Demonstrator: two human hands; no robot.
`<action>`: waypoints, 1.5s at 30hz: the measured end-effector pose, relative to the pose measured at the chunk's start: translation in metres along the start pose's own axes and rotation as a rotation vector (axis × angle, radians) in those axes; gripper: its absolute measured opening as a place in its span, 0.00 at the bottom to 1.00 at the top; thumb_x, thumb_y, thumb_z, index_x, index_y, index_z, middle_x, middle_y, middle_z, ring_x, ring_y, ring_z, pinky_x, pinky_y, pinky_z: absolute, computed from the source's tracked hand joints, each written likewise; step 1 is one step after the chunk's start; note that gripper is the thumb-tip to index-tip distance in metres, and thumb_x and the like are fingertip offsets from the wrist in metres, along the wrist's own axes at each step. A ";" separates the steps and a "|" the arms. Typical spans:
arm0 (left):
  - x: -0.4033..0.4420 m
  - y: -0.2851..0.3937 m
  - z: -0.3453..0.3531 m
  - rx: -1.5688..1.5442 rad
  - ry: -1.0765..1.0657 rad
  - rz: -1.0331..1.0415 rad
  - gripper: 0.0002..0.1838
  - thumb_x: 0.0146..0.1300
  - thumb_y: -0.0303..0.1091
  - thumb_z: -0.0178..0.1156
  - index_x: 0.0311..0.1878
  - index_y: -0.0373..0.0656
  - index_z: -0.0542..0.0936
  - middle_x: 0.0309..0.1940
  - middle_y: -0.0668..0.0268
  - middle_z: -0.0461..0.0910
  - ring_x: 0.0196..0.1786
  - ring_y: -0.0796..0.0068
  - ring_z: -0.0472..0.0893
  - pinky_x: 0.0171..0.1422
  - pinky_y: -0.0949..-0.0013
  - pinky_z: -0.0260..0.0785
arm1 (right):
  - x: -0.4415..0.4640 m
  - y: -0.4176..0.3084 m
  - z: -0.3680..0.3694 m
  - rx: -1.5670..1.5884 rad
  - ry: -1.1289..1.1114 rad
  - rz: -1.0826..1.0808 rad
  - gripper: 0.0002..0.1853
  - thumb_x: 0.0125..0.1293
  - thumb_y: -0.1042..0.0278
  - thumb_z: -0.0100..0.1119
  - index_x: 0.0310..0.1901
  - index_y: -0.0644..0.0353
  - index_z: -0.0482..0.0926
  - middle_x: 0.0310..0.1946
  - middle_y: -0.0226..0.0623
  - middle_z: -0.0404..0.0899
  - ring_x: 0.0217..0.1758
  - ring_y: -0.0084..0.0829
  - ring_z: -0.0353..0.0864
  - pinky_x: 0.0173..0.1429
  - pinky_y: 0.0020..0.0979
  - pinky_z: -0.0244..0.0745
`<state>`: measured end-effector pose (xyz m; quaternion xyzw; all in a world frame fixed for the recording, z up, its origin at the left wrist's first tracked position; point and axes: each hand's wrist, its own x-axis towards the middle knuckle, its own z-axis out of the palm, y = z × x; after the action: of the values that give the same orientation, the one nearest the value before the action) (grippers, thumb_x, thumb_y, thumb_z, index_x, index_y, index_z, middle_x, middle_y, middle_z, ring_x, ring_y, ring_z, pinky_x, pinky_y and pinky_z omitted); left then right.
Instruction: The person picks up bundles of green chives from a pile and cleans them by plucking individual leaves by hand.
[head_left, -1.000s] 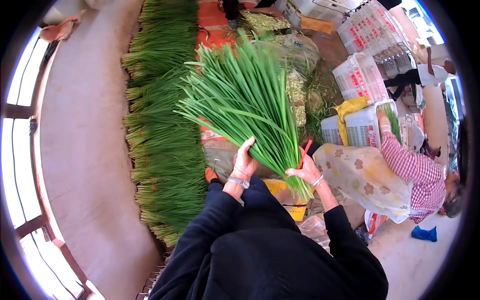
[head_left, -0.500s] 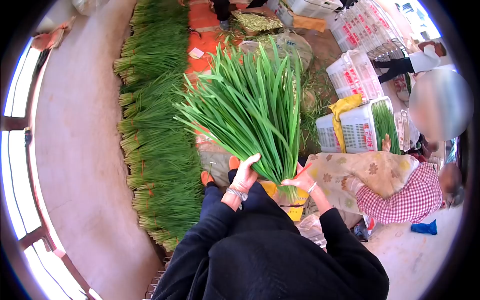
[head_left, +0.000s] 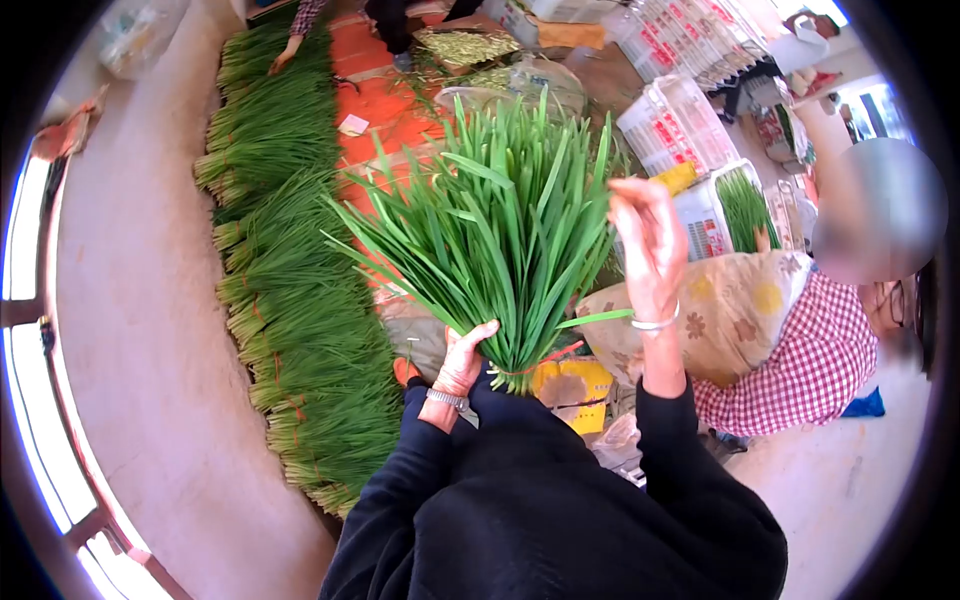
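A large bundle of garlic chives (head_left: 500, 220) fans out in front of me, leaf tips up and cut ends toward my body. My left hand (head_left: 462, 362) is closed round its lower stems from the left, thumb across the front. A red tie (head_left: 560, 353) circles the stem base, its free end sticking out to the right. My right hand (head_left: 650, 240) is raised beside the leaves on the right, fingers loosely bent and apart, with nothing visible in it. One stray leaf (head_left: 595, 319) points from the bundle toward my right wrist.
A long row of tied chive bundles (head_left: 300, 330) lies along the left wall. White crates (head_left: 678, 125) stand at the right. A person in a checked sleeve (head_left: 790, 360) sits close on the right. Another person's hand (head_left: 287, 55) touches the row's far end.
My right hand has left the stem base and risen along the right side of the leaves. My left hand still grips the bundle. The view has shifted, and a hand appears at the row's far end.
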<state>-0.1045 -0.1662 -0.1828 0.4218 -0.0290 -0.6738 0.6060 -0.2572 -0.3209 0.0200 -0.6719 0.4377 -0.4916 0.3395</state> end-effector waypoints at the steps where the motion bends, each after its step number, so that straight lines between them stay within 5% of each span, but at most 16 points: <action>1: -0.002 0.001 0.003 -0.006 0.018 -0.017 0.26 0.50 0.24 0.70 0.55 0.41 0.76 0.48 0.67 0.81 0.51 0.71 0.79 0.59 0.65 0.71 | 0.013 -0.014 0.003 -0.053 -0.050 -0.055 0.07 0.65 0.78 0.57 0.44 0.65 0.80 0.37 0.35 0.80 0.37 0.22 0.79 0.43 0.24 0.74; 10: -0.004 -0.008 -0.005 0.021 0.002 -0.071 0.31 0.48 0.23 0.70 0.59 0.42 0.72 0.50 0.67 0.79 0.54 0.69 0.77 0.61 0.65 0.70 | 0.040 -0.015 0.032 -0.274 -0.306 -0.021 0.09 0.58 0.69 0.67 0.40 0.59 0.83 0.30 0.31 0.81 0.28 0.23 0.81 0.32 0.24 0.74; 16: -0.009 -0.011 -0.016 0.023 -0.003 -0.060 0.31 0.49 0.23 0.70 0.58 0.42 0.72 0.51 0.67 0.79 0.54 0.69 0.77 0.62 0.65 0.69 | 0.026 -0.001 0.049 -0.249 -0.234 -0.071 0.04 0.58 0.72 0.64 0.33 0.61 0.80 0.27 0.34 0.80 0.26 0.24 0.80 0.32 0.25 0.74; 19: -0.011 -0.015 -0.021 0.035 0.010 -0.051 0.30 0.49 0.23 0.70 0.58 0.42 0.73 0.51 0.67 0.79 0.54 0.70 0.77 0.62 0.65 0.69 | 0.019 0.014 0.051 0.008 -0.114 -0.100 0.02 0.61 0.73 0.62 0.34 0.59 0.82 0.30 0.32 0.82 0.28 0.20 0.79 0.33 0.23 0.73; 20: -0.011 -0.015 -0.023 0.039 0.009 -0.056 0.30 0.49 0.23 0.70 0.58 0.42 0.73 0.51 0.67 0.79 0.54 0.70 0.77 0.62 0.65 0.69 | 0.023 0.020 0.046 0.220 -0.033 0.051 0.05 0.64 0.68 0.62 0.36 0.59 0.83 0.32 0.29 0.83 0.27 0.18 0.77 0.32 0.20 0.73; 22: -0.010 -0.014 -0.023 0.026 -0.018 -0.071 0.29 0.49 0.23 0.69 0.57 0.41 0.73 0.51 0.67 0.79 0.54 0.70 0.77 0.62 0.66 0.68 | 0.047 0.011 0.031 0.456 0.184 0.027 0.09 0.66 0.63 0.62 0.38 0.60 0.83 0.31 0.28 0.83 0.27 0.16 0.75 0.32 0.18 0.72; 24: -0.011 -0.015 -0.022 0.018 -0.003 -0.053 0.29 0.50 0.23 0.69 0.57 0.41 0.74 0.50 0.67 0.79 0.53 0.71 0.78 0.61 0.66 0.69 | 0.055 -0.002 0.018 0.615 0.119 -0.019 0.12 0.66 0.61 0.62 0.38 0.62 0.83 0.29 0.29 0.82 0.27 0.16 0.75 0.32 0.18 0.72; 26: -0.008 -0.013 -0.021 0.019 -0.019 -0.049 0.28 0.50 0.23 0.69 0.57 0.41 0.74 0.50 0.67 0.80 0.53 0.71 0.78 0.61 0.66 0.69 | 0.049 -0.007 0.008 0.589 -0.040 0.004 0.10 0.68 0.62 0.60 0.39 0.60 0.83 0.29 0.28 0.82 0.28 0.16 0.75 0.33 0.18 0.72; 28: -0.003 -0.013 -0.019 0.020 -0.032 -0.067 0.28 0.50 0.23 0.69 0.57 0.42 0.74 0.50 0.67 0.80 0.53 0.71 0.78 0.61 0.66 0.69 | 0.042 -0.013 0.008 0.192 -0.280 0.080 0.09 0.67 0.63 0.60 0.39 0.59 0.83 0.29 0.27 0.82 0.29 0.16 0.76 0.35 0.20 0.73; 33: 0.007 -0.007 -0.001 0.032 -0.027 -0.095 0.28 0.50 0.22 0.69 0.57 0.41 0.74 0.49 0.67 0.80 0.53 0.70 0.78 0.62 0.65 0.69 | 0.047 0.010 0.008 -0.243 -0.296 0.005 0.13 0.56 0.62 0.68 0.41 0.59 0.83 0.30 0.33 0.80 0.32 0.30 0.81 0.40 0.30 0.75; 36: 0.015 -0.005 0.012 0.038 -0.037 -0.105 0.27 0.50 0.22 0.69 0.56 0.41 0.74 0.49 0.67 0.80 0.52 0.70 0.78 0.61 0.65 0.68 | 0.059 0.013 0.002 -0.356 -0.378 0.034 0.12 0.58 0.66 0.67 0.41 0.62 0.83 0.30 0.33 0.79 0.34 0.25 0.79 0.40 0.26 0.72; 40: 0.027 -0.006 0.026 0.068 -0.012 -0.112 0.27 0.49 0.22 0.69 0.55 0.41 0.75 0.48 0.67 0.80 0.51 0.70 0.78 0.60 0.65 0.69 | 0.073 0.031 -0.002 -0.359 -0.339 -0.001 0.09 0.55 0.63 0.66 0.35 0.55 0.83 0.28 0.32 0.79 0.33 0.33 0.81 0.39 0.32 0.74; 45: 0.037 0.002 0.053 0.087 0.018 -0.101 0.24 0.49 0.23 0.69 0.53 0.40 0.77 0.46 0.67 0.81 0.50 0.71 0.79 0.58 0.65 0.70 | 0.091 0.048 -0.004 -0.343 -0.309 0.003 0.06 0.57 0.65 0.63 0.34 0.57 0.81 0.28 0.32 0.79 0.32 0.30 0.81 0.39 0.33 0.74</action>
<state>-0.1313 -0.2227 -0.1673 0.4545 -0.0315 -0.6979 0.5525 -0.2611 -0.4232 0.0120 -0.7862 0.4588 -0.3009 0.2841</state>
